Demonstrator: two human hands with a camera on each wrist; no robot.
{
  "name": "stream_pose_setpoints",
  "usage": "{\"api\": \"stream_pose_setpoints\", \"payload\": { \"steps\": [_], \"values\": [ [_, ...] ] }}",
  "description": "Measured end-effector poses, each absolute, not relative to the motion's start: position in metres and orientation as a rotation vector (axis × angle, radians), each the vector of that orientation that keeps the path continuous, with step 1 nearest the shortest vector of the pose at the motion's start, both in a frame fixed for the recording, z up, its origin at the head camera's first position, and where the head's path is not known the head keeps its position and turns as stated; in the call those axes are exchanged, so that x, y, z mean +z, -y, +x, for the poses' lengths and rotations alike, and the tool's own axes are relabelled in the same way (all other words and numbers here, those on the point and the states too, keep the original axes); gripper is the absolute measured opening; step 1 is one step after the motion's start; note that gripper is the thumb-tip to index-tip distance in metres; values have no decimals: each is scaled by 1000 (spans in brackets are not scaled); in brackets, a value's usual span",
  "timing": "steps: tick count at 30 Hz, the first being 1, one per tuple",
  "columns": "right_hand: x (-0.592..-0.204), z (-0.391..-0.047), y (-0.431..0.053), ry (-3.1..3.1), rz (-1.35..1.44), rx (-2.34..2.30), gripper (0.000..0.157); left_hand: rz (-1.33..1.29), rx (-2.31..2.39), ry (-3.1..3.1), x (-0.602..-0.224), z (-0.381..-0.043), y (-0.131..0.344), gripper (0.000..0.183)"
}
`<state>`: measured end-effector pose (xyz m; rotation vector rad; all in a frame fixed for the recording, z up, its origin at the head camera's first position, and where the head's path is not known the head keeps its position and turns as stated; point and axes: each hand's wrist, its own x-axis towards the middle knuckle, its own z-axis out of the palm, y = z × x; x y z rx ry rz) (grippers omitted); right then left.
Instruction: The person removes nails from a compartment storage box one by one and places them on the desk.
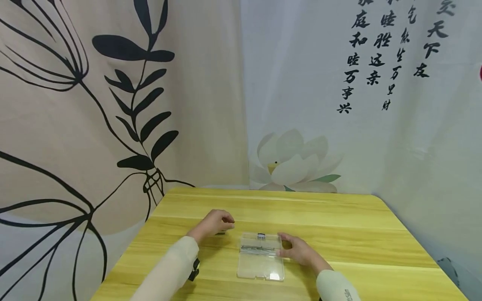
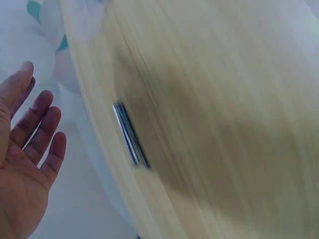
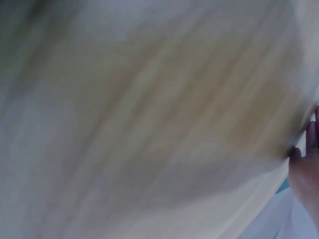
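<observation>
A clear plastic box (image 1: 260, 267) lies on the wooden table with its lid folded open toward me. Several thin metallic pieces (image 1: 257, 248) show along its middle, near the hinge line. My right hand (image 1: 301, 251) holds the box at its right side, fingers at the far corner and thumb near the hinge. Left of the box, my left hand (image 1: 215, 222) hovers with fingers loosely bent and nothing in them. Below it, a small bundle of thin dark and silver strips (image 2: 130, 133) lies on the table, apart from the fingers in the left wrist view.
The yellow wood-grain table (image 1: 339, 225) has its far edge against a printed curtain (image 1: 211, 104) with plants and writing. A black strapped device (image 1: 194, 269) sits under the left wrist. The right wrist view is mostly blurred.
</observation>
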<state>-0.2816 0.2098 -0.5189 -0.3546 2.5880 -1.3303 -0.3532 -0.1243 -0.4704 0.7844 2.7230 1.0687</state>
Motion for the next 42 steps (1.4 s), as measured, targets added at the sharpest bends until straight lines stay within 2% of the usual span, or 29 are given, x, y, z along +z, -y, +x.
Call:
{"api": "stream_pose_setpoints", "payload": {
  "steps": [6,11,16,29,42],
  "values": [
    [-520,-284,-212,-2592,-360,-1337,72,926,1028,-2676,-467,-345,91,17],
    [-522,-284,-213,-2602,-373,-1329,74,930,1008,-2621,-470,-336,69,18],
    [-523,-283,-213,-2617,-388,-1328,73,1019,957,-2602,-477,-330,55,12],
    [-522,-281,-213,-2605,-342,-1324,75,977,934,-2597,-504,-332,41,4],
    [-525,-283,-211,-2597,-327,-1330,75,937,938,-2604,-503,-330,42,5]
  ]
}}
